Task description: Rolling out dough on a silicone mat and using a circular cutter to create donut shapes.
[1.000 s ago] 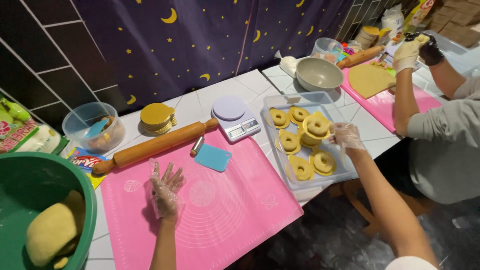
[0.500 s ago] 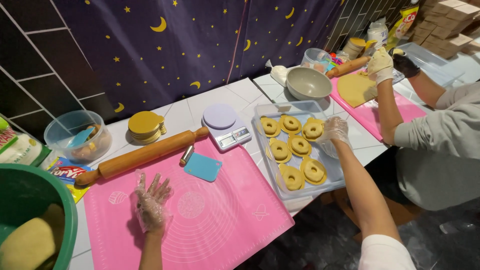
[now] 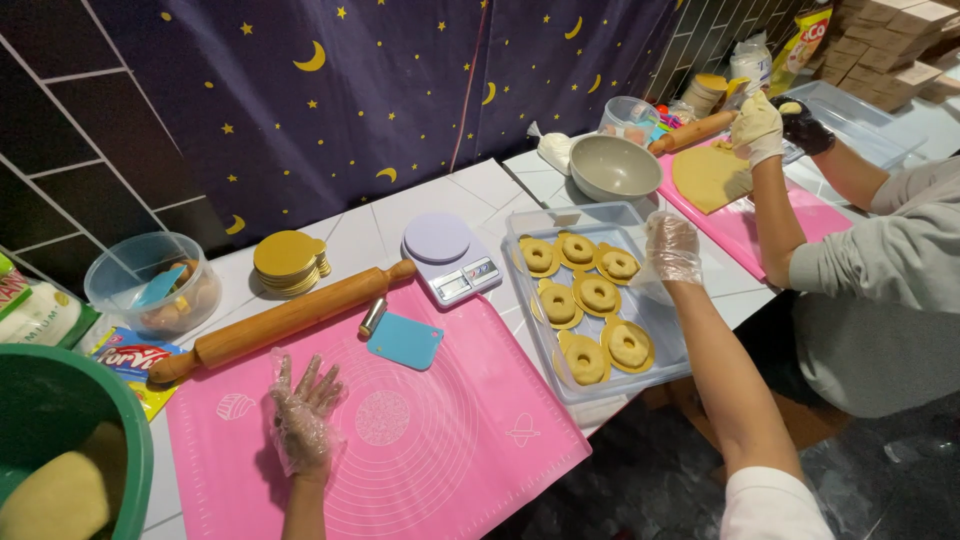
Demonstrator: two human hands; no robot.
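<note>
Left hand: the left hand [image 3: 303, 415], in a thin clear plastic glove, lies flat with fingers spread on the pink silicone baking mat [image 3: 440, 470], grasping nothing.
Right hand: the right hand [image 3: 671, 248], gloved likewise, hovers with fingers loosely curled over the right rim of the clear plastic tray [image 3: 655, 345]; whether it touches the rim cannot be told, and it holds nothing.
Tray: seven ring-shaped yellow dough pieces [image 3: 597, 295] lie in it, at the bench's front edge.
Near the mat: a blue plastic scraper [image 3: 405, 341] on its far edge, a long wooden rolling pin [image 3: 285, 320] and a lilac kitchen scale [image 3: 450, 258] just beyond.
Surface: white tiled bench against a dark blue curtain with gold moons and stars [image 3: 400, 90].
Co-worker: gloved hands [image 3: 757, 127] handle dough at the right end.
Cut off: a green bowl [image 3: 60, 420] with dough, at the left corner.
</note>
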